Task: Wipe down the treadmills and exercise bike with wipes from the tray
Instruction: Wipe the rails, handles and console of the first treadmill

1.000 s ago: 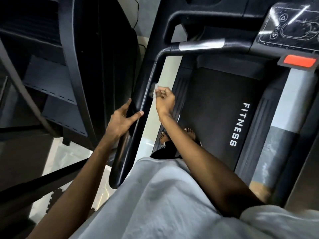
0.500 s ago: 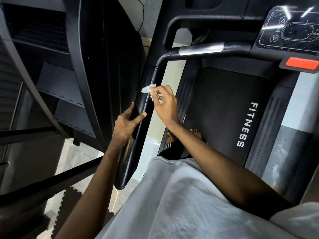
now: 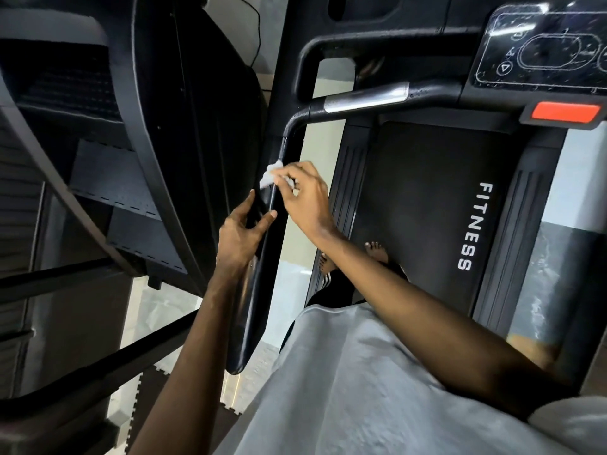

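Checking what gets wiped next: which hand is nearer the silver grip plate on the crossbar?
Right. The right hand, pinching the wipe against the side handrail, sits below the silver plate; the left hand grips the rail lower down, farther away.

Treadmill console (image 3: 542,50) partly off-frame, top rt.
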Tool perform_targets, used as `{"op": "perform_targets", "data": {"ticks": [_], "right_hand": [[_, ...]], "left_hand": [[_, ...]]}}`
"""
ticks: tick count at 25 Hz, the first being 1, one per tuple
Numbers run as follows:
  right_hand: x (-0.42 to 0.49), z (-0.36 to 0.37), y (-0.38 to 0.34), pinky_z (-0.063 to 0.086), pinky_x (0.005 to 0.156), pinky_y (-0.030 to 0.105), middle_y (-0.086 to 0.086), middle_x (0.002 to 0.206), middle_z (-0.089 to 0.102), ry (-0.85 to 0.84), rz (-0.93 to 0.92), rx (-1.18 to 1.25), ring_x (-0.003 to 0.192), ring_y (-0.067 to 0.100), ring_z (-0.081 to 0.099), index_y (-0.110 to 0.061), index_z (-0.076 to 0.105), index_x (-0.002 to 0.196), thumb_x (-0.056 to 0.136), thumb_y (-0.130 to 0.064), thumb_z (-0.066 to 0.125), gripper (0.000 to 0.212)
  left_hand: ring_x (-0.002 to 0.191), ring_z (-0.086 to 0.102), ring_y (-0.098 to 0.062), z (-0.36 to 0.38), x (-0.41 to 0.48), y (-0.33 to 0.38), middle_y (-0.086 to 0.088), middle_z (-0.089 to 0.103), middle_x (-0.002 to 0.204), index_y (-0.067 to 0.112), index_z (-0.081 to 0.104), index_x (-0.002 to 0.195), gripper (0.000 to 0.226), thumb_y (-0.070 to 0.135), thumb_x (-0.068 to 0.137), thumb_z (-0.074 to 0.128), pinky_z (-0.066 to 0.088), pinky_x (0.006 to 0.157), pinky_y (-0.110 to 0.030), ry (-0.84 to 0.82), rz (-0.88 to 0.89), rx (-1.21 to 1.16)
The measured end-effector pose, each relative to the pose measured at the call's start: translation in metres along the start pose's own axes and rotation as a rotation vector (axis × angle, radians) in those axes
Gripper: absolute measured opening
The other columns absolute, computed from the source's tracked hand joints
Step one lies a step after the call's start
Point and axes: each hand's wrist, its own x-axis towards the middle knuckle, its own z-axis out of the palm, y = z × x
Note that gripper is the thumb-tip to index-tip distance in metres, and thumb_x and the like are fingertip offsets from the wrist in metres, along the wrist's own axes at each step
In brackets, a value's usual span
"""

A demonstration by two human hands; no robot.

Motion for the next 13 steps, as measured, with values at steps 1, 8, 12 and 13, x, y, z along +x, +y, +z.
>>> {"op": "perform_targets", "data": {"ticks": [1, 8, 12, 13], "right_hand": [[0.013, -0.001, 0.001, 0.048, 0.080, 0.012, -0.005, 0.101, 0.059, 0.023, 0.014, -0.005, 0.088, 0.000, 0.057, -0.016, 0.076, 0.108, 0.096, -0.016, 0.065, 0.016], [0.012, 0.002, 0.000, 0.047, 0.080, 0.011, 0.000, 0.104, 0.062, 0.075, 0.005, 0.018, 0.092, 0.003, 0.061, -0.012, 0.074, 0.100, 0.094, -0.008, 0.065, 0.011], [0.023, 0.012, 0.006, 0.051, 0.077, 0.016, -0.005, 0.096, 0.071, 0.246, 0.375, 0.337, 0.083, -0.006, 0.065, -0.009, 0.072, 0.097, 0.092, -0.007, 0.066, 0.008], [0.034, 0.012, 0.006, 0.051, 0.075, 0.012, -0.003, 0.094, 0.073, 0.296, 0.492, 0.435, 0.078, -0.008, 0.065, -0.006, 0.071, 0.098, 0.092, -0.004, 0.067, 0.008]], "left_hand": [[0.128, 0.054, -0.002, -0.001, 0.000, -0.002, 0.003, 0.060, 0.141, 0.029, 0.046, 0.150, 0.074, 0.047, 0.085, 0.077, 0.040, 0.105, -0.011, -0.010, -0.004, -0.013], [0.130, 0.054, -0.004, 0.001, 0.001, -0.004, 0.005, 0.062, 0.139, 0.037, 0.047, 0.148, 0.074, 0.049, 0.082, 0.079, 0.044, 0.112, -0.031, -0.006, -0.043, -0.066], [0.124, 0.057, 0.002, 0.000, 0.002, -0.004, 0.009, 0.065, 0.133, 0.037, 0.050, 0.145, 0.073, 0.048, 0.080, 0.081, 0.043, 0.106, -0.018, 0.005, -0.055, -0.062], [0.124, 0.056, 0.003, 0.000, 0.003, -0.002, 0.009, 0.065, 0.134, 0.037, 0.051, 0.145, 0.073, 0.048, 0.079, 0.082, 0.043, 0.104, -0.015, 0.013, -0.058, -0.059]]}}
